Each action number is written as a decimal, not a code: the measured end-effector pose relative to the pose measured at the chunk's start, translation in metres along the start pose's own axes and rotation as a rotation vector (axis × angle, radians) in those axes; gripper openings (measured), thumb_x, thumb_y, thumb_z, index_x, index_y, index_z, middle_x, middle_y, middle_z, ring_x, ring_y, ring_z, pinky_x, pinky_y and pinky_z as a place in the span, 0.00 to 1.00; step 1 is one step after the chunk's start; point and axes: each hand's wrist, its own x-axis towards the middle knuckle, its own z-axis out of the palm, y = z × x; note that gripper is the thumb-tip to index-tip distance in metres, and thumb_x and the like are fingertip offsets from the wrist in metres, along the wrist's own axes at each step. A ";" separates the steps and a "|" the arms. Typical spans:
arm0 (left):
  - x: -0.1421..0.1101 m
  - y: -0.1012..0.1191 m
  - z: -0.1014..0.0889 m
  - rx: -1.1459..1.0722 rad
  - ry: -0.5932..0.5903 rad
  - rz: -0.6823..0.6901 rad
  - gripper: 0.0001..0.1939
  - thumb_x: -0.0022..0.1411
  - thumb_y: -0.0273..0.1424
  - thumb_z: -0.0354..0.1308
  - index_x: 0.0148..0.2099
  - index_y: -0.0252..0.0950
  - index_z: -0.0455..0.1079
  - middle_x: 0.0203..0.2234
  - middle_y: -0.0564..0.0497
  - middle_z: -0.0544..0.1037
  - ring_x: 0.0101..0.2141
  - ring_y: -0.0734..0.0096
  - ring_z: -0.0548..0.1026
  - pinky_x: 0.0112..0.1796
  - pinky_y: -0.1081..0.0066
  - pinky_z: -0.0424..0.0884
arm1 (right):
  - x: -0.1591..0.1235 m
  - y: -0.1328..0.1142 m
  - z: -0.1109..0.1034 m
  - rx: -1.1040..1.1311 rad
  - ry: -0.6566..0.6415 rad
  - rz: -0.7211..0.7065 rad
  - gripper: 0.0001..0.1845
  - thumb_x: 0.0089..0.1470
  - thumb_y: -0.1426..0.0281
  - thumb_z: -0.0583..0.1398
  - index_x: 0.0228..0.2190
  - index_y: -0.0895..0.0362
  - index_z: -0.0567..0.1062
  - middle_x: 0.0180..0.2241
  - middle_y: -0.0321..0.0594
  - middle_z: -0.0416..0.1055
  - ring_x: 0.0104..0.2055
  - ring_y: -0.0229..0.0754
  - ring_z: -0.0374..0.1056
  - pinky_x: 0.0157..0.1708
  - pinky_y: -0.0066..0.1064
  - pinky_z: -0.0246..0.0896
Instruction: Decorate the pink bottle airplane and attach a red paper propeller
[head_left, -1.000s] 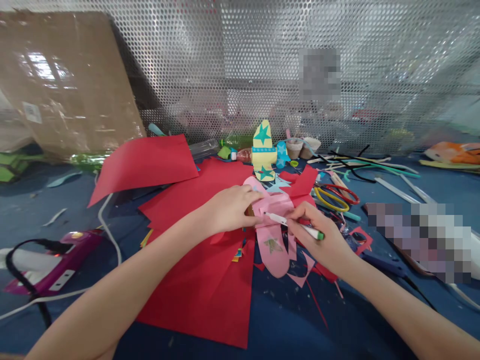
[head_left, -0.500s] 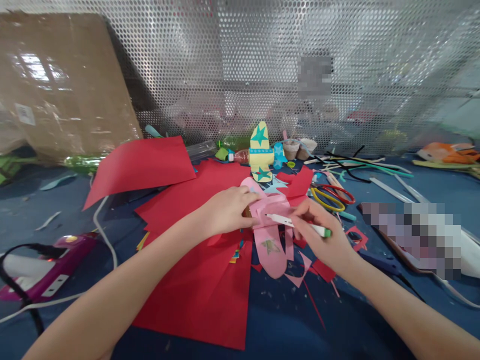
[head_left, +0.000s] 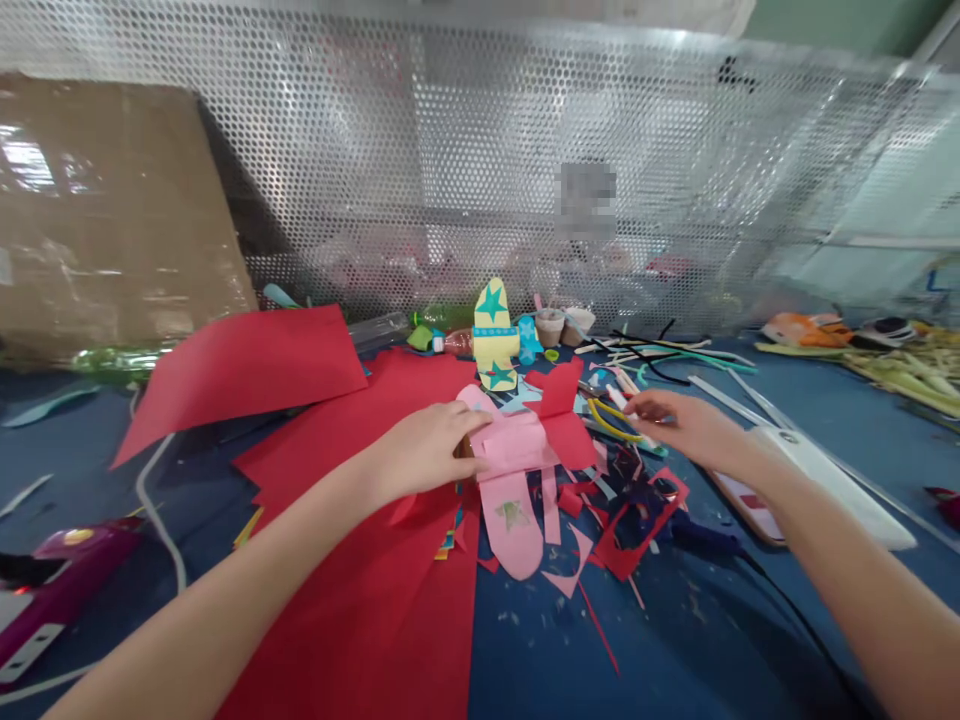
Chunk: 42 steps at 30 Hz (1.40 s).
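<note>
My left hand (head_left: 431, 450) is closed on the left side of a pink paper airplane model (head_left: 514, 540), thumb and fingers at its body. A shiny star sits on its near wing. To the right, my right hand (head_left: 686, 425) is off the plane, above the yellow-handled scissors (head_left: 611, 420), its fingers pinched together. A white marker (head_left: 615, 397) shows at its fingertips; the rest of the marker is hidden by the hand. A yellow plane with teal stars (head_left: 495, 350) stands behind the pink one.
Red paper sheets (head_left: 360, 620) spread at left, with a purple power strip (head_left: 67, 590) beyond. Paper scraps (head_left: 637, 530) and a dark blue corded tool (head_left: 701, 535) lie at right, near a phone (head_left: 750, 505). Cardboard (head_left: 112, 200) and a perforated metal panel (head_left: 360, 150) stand behind.
My right hand has drawn the marker away from the pink plane, moving right to the scissors. My left hand keeps its hold. The whole view has shifted right and tilted up.
</note>
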 end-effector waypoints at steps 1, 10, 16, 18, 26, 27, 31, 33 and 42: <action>0.000 -0.001 0.001 0.000 0.001 0.001 0.25 0.61 0.38 0.56 0.59 0.35 0.63 0.50 0.42 0.72 0.47 0.57 0.72 0.45 0.62 0.68 | 0.004 0.007 0.005 -0.023 -0.021 -0.001 0.05 0.46 0.69 0.58 0.28 0.56 0.73 0.24 0.38 0.73 0.27 0.43 0.70 0.31 0.35 0.64; 0.000 0.000 -0.001 0.005 0.069 0.017 0.22 0.63 0.38 0.53 0.57 0.34 0.64 0.47 0.42 0.73 0.44 0.59 0.73 0.44 0.62 0.70 | 0.007 -0.003 0.015 -0.066 0.041 0.002 0.17 0.49 0.74 0.55 0.43 0.56 0.66 0.30 0.39 0.74 0.30 0.42 0.71 0.33 0.31 0.64; 0.000 0.028 0.003 0.062 0.331 0.130 0.13 0.65 0.32 0.50 0.49 0.36 0.69 0.47 0.44 0.72 0.49 0.59 0.68 0.52 0.57 0.64 | -0.009 -0.013 0.006 -0.108 0.147 0.061 0.16 0.57 0.68 0.48 0.47 0.55 0.65 0.33 0.43 0.74 0.27 0.43 0.70 0.28 0.32 0.64; -0.002 0.044 0.010 0.053 0.401 0.231 0.12 0.67 0.32 0.48 0.44 0.35 0.71 0.40 0.45 0.74 0.45 0.60 0.70 0.49 0.58 0.66 | -0.010 -0.011 0.006 -0.153 0.157 0.086 0.15 0.57 0.65 0.49 0.43 0.55 0.68 0.31 0.43 0.74 0.28 0.45 0.70 0.27 0.33 0.62; -0.018 0.087 0.053 -0.105 0.152 0.400 0.13 0.68 0.31 0.47 0.49 0.33 0.68 0.42 0.43 0.75 0.45 0.62 0.72 0.46 0.62 0.70 | -0.010 0.004 -0.002 -0.357 0.093 0.205 0.16 0.56 0.60 0.51 0.22 0.54 0.69 0.20 0.42 0.70 0.23 0.46 0.67 0.22 0.31 0.51; -0.019 0.089 0.056 -0.117 0.139 0.399 0.13 0.68 0.31 0.47 0.50 0.34 0.67 0.43 0.44 0.75 0.46 0.61 0.71 0.46 0.61 0.70 | -0.011 0.004 -0.003 -0.374 0.075 0.213 0.16 0.56 0.61 0.52 0.21 0.54 0.69 0.20 0.42 0.70 0.24 0.45 0.67 0.22 0.30 0.51; -0.019 0.090 0.063 -0.131 0.115 0.398 0.12 0.67 0.32 0.48 0.49 0.35 0.68 0.43 0.45 0.75 0.47 0.60 0.71 0.47 0.59 0.69 | -0.013 0.003 -0.004 -0.411 -0.027 0.230 0.12 0.52 0.65 0.57 0.19 0.54 0.70 0.20 0.40 0.72 0.23 0.44 0.68 0.22 0.28 0.52; -0.020 0.090 0.066 -0.132 0.113 0.398 0.11 0.67 0.32 0.48 0.47 0.36 0.69 0.41 0.46 0.75 0.45 0.61 0.72 0.46 0.60 0.70 | -0.015 0.002 -0.005 -0.424 -0.068 0.240 0.12 0.52 0.66 0.58 0.19 0.54 0.71 0.20 0.40 0.72 0.23 0.44 0.69 0.22 0.28 0.53; -0.023 0.093 0.077 -0.039 0.215 0.467 0.16 0.69 0.37 0.44 0.46 0.34 0.69 0.36 0.44 0.77 0.39 0.60 0.74 0.41 0.61 0.71 | -0.009 0.006 -0.004 -0.466 -0.129 0.287 0.14 0.61 0.66 0.54 0.29 0.59 0.75 0.30 0.43 0.75 0.34 0.44 0.72 0.31 0.32 0.63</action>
